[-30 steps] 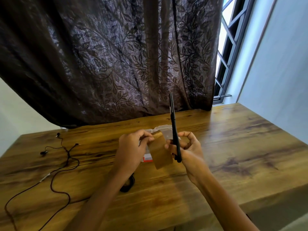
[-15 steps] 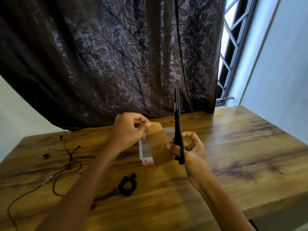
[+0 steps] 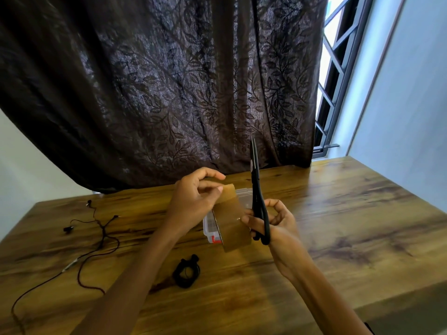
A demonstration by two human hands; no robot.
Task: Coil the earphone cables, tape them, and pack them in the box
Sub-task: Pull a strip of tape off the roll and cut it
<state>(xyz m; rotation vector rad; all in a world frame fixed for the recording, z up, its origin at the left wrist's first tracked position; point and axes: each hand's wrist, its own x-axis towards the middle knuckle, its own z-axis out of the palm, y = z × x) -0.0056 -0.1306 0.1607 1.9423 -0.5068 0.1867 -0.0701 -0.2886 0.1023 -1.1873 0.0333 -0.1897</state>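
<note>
Both forearms reach in from the near edge of the brown wooden worktop point(image 3: 350, 213), with the hands raised above its middle. The left hand point(image 3: 196, 197) is lifted a little higher, wrist bent. Its grip is closed to a pinch, thumb and forefinger holding the top end of a strip of translucent brown tape point(image 3: 233, 223) that hangs down between the hands.

The right hand point(image 3: 278, 223) has its fingers curled through the handles of long black scissors point(image 3: 257, 189). The blades point straight up and lie together. One fingertip of this hand touches the strip's right edge.

Behind the strip a clear plastic box with a red catch point(image 3: 210, 226) sits on the worktop. A coiled black earphone cable point(image 3: 186, 272) lies nearer the near edge, below the left hand. A loose black earphone cable point(image 3: 102, 234) trails toward the left edge.
</note>
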